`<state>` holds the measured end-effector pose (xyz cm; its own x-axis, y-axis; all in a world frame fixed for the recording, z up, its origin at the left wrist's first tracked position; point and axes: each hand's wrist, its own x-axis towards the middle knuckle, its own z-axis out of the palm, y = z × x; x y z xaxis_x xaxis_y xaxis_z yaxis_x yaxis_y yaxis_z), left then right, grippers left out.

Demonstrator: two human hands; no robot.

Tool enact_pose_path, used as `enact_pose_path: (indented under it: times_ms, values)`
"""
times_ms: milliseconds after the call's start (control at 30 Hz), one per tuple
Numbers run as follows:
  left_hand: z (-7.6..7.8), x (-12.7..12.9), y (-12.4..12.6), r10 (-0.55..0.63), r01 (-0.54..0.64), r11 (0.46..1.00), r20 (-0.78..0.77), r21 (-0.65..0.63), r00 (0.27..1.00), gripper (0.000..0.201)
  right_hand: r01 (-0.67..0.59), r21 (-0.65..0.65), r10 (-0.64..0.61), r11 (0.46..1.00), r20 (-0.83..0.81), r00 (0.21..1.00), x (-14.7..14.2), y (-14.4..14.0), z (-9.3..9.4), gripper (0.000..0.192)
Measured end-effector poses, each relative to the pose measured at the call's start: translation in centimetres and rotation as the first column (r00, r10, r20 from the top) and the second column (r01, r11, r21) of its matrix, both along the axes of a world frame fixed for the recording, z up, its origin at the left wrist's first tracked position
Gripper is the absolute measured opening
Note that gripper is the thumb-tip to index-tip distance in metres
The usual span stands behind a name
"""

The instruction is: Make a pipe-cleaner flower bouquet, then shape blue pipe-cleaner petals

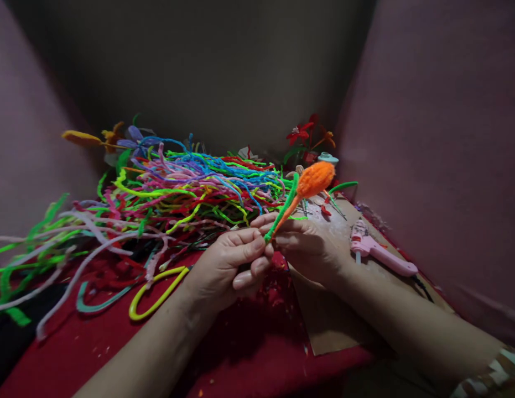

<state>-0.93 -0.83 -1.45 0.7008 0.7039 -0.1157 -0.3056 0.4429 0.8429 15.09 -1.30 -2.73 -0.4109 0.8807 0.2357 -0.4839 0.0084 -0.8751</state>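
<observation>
My left hand (234, 262) and my right hand (305, 246) meet in the middle, both pinching the lower end of an orange pipe-cleaner bud (315, 179). The fuzzy orange bud points up and to the right. A green pipe cleaner (284, 207) runs alongside its orange stem, and my left thumb and fingers grip the green end. My right fingers close around the stem just beside them.
A big heap of coloured pipe cleaners (174, 190) covers the red cloth (249, 354) at left. A yellow loop (157, 293) lies near my left wrist. A pink glue gun (381, 254) rests on brown cardboard (327, 320) at right. Finished red flowers (305, 135) stand behind.
</observation>
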Motion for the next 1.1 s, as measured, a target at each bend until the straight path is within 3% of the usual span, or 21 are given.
enact_pose_path:
  times_ms: [200,267,333,400,433,500,567,600,633,667,767,833,900,1100]
  values:
    - [0.4,-0.2,0.2,0.027,-0.024,0.999,-0.101,0.034,0.995,0.018,0.087,-0.04,-0.087,0.995,0.017,0.996,-0.2,0.0,0.0,0.02]
    - [0.6,0.0,0.1,0.067,-0.051,0.993,-0.154,0.106,0.986,0.02,0.144,-0.046,-0.143,0.989,0.024,0.989,-0.4,-0.1,0.0,0.017]
    - [0.6,0.3,0.0,0.191,-0.121,0.957,-0.258,0.263,0.947,0.023,0.191,-0.049,-0.189,0.98,0.035,0.981,-0.6,0.0,-0.1,0.014]
    - [0.2,0.6,-0.2,0.403,-0.189,0.841,-0.353,0.508,0.844,0.024,0.219,-0.049,-0.215,0.975,0.062,0.975,-0.7,0.2,-0.4,0.011]
    - [-0.1,0.6,-0.3,0.523,-0.204,0.743,-0.363,0.638,0.771,0.022,0.231,-0.044,-0.228,0.972,0.08,0.97,-0.7,0.2,-0.6,0.011]
    - [-0.8,0.7,-0.5,0.72,-0.182,0.494,-0.282,0.85,0.634,0.016,0.278,-0.019,-0.274,0.96,0.111,0.955,-0.7,0.3,-0.9,0.012]
    - [-1.3,0.7,-0.6,0.797,-0.12,0.298,-0.177,0.947,0.577,0.014,0.333,0.031,-0.335,0.942,0.122,0.934,-0.7,0.2,-1.0,0.013]
    - [-1.4,0.7,-0.7,0.801,-0.096,0.262,-0.161,0.96,0.577,0.013,0.347,0.061,-0.352,0.936,0.131,0.927,-0.7,0.1,-0.9,0.013]
    - [-1.4,0.7,-0.7,0.791,-0.092,0.274,-0.17,0.957,0.588,0.012,0.35,0.081,-0.358,0.933,0.147,0.922,-0.7,0.0,-0.9,0.014]
    - [-1.2,0.7,-0.7,0.769,-0.109,0.329,-0.199,0.938,0.608,0.013,0.343,0.093,-0.354,0.935,0.173,0.919,-0.7,-0.1,-0.8,0.014]
    - [-0.2,0.9,-0.7,0.642,-0.225,0.6,-0.295,0.768,0.707,0.02,0.335,0.1,-0.349,0.937,0.229,0.909,-0.4,-0.2,-0.6,0.017]
    - [0.5,0.9,-0.8,0.549,-0.265,0.731,-0.311,0.629,0.775,0.022,0.351,0.121,-0.37,0.928,0.215,0.904,-0.3,-0.2,-0.6,0.017]
    - [0.9,0.9,-0.8,0.489,-0.28,0.799,-0.303,0.532,0.818,0.02,0.355,0.146,-0.378,0.924,0.19,0.906,-0.2,0.0,-0.8,0.016]
    - [0.5,0.7,-0.7,0.308,-0.256,0.934,-0.2,0.247,0.93,0.022,0.356,0.165,-0.38,0.92,0.141,0.914,-0.2,0.1,-0.8,0.017]
